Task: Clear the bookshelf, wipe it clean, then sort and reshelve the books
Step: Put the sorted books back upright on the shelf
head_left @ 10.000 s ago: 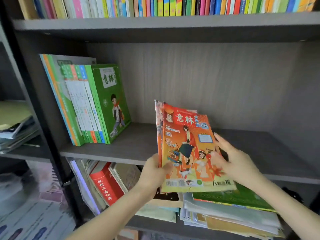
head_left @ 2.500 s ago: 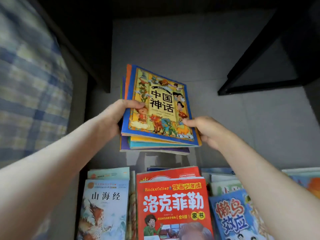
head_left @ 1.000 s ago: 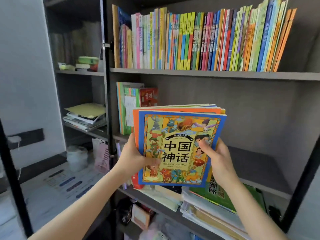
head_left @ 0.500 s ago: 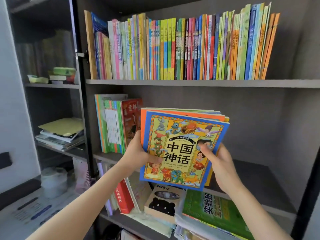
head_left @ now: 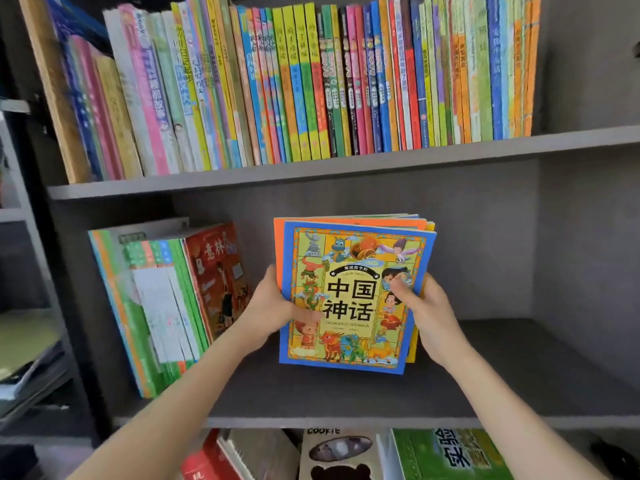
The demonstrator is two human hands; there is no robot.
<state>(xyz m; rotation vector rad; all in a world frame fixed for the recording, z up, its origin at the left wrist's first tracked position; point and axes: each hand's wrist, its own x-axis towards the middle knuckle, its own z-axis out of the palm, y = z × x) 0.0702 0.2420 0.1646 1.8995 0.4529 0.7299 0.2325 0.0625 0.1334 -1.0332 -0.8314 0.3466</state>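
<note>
- Dark grey wooden bookshelf (head_left: 485,237) fills the head view. The thin stack of picture books (head_left: 353,296), with a blue-bordered yellow front cover, stands upright in the middle compartment and faces the camera.
- Left hand (head_left: 273,306) grips the stack's left edge, with the thumb laid across the cover and the fingers out of sight behind it.
- Right hand (head_left: 426,313) grips the right edge, with the thumb pressed on the cover and the fingers curled round the back.
- Whether the stack's lower edge touches the middle shelf board (head_left: 519,368) or hangs just above it cannot be told.
- Books behind the front cover show only as orange and yellow slivers at the top and right.
- Leaning group of green-spined books (head_left: 156,306), fronted by a red-covered magazine (head_left: 216,282), sits at the compartment's left end, near the left hand but apart from it.
- Right of the stack, the board runs open to the side wall.
- Tight row of bright upright books (head_left: 311,81) packs the shelf above, with a gap at its right end.
- Below, a green book (head_left: 446,455) and a white book (head_left: 336,452) are cut off by the frame's bottom edge.
</note>
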